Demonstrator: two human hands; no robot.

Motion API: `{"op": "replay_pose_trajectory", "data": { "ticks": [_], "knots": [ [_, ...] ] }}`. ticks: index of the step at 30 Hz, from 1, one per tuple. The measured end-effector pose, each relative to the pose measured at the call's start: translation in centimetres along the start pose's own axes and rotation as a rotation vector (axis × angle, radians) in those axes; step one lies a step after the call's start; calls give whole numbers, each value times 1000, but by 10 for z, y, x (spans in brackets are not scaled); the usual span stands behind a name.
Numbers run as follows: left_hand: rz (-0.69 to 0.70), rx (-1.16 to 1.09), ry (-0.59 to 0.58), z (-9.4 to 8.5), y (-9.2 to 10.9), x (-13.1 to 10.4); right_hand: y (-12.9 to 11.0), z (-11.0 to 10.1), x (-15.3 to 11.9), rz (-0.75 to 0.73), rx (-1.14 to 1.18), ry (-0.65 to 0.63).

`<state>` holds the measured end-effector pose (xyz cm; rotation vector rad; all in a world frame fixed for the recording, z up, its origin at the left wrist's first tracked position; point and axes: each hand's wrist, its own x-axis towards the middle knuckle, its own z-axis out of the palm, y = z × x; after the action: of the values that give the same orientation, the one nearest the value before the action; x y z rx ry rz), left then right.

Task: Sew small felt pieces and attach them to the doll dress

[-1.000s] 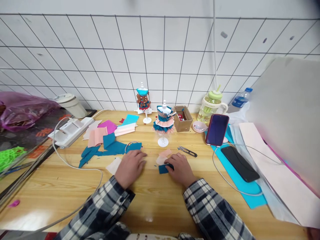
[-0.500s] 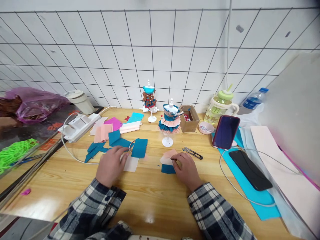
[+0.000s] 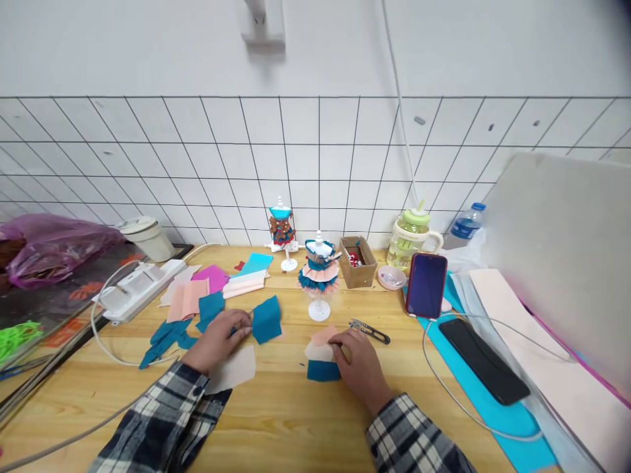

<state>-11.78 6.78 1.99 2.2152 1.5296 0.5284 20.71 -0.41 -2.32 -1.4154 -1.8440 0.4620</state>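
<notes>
Both hands among small cut pieces

A white tiled wall [image 3: 300, 157] backs a wooden desk [image 3: 290, 427]. At the desk's right lie a blue sheet [image 3: 527, 456] and a pink sheet [image 3: 497, 295]; a black phone [image 3: 483, 361] lies over the blue one, and a red-edged phone [image 3: 426, 286] stands propped. Behind are a jug [image 3: 411, 253] and a bottle [image 3: 462, 228]. A dressed form [image 3: 319, 276] stands mid-desk beside an open box [image 3: 361, 279], a second form [image 3: 282, 230] farther back.

The left hand [image 3: 221, 338] is part curled, its fingertips at the edge of a teal square [image 3: 266, 320]; whether it grips cannot be told. A cream piece [image 3: 234, 370] lies under its wrist. The right hand [image 3: 362, 364] has thumb and forefinger nearly together at a cream scrap [image 3: 318, 352], between a teal scrap [image 3: 323, 372] and a peach scrap [image 3: 324, 336]; its hold is unclear too. Snips [image 3: 369, 332] lie just beyond.

The step looks like sorting or lining up pieces; moving one calls for a light edge pinch, as they seem thin.

No writing can be read: the marks on bottle and jug are too small.
</notes>
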Motion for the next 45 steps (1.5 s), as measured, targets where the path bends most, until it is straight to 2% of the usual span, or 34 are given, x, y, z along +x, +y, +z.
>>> {"op": "replay_pose_trajectory", "data": {
  "ticks": [4, 8, 11, 13, 15, 17, 18, 19, 22, 24, 26, 28, 30, 32, 35, 39, 45],
  "knots": [
    [-244, -493, 138, -7, 3, 1, -2, -1, 1, 3, 22, 18],
    [-482, -1253, 311, -9, -1, 5, -3, -2, 1, 14, 36, 20],
    [-567, -1657, 398, -7, -3, 9, -4, -2, 1, 8, -9, -29],
    [-564, -1759, 486, -5, -2, 11, -5, -2, -1, -16, -63, -105],
    [-492, -1720, 612, -1, 3, 13, -6, 0, -2, -45, -126, -175],
    [-341, -1587, 697, 3, 11, 13, -7, 1, -3, -51, -190, -197],
    [-267, -1512, 700, 6, 16, 12, -8, 2, -3, -45, -215, -194],
    [-217, -1441, 651, 9, 22, 10, -8, 2, -2, -36, -228, -185],
    [-125, -1212, 373, 26, 49, -2, -7, 2, -1, -29, -187, -142],
    [-25, -1044, 84, 41, 72, -13, -8, 1, -1, -42, -107, -82],
    [89, -932, -143, 57, 93, -24, -9, 0, -2, -63, -12, -1],
    [146, -786, -286, 70, 108, -30, -13, -2, -5, -83, 73, 59],
    [188, -706, -353, 80, 114, -33, -18, -3, -8, -119, 128, 52],
    [216, -642, -356, 85, 112, -33, -24, -2, -9, -169, 150, -2],
    [243, -471, -288, 86, 106, -31, -29, 3, -11, -180, 163, -44],
    [331, -253, -195, 84, 104, -29, -31, 12, -15, -61, 227, 26],
    [340, -108, -182, 84, 107, -29, -35, 13, -16, 61, 174, 37]
  ]
}}
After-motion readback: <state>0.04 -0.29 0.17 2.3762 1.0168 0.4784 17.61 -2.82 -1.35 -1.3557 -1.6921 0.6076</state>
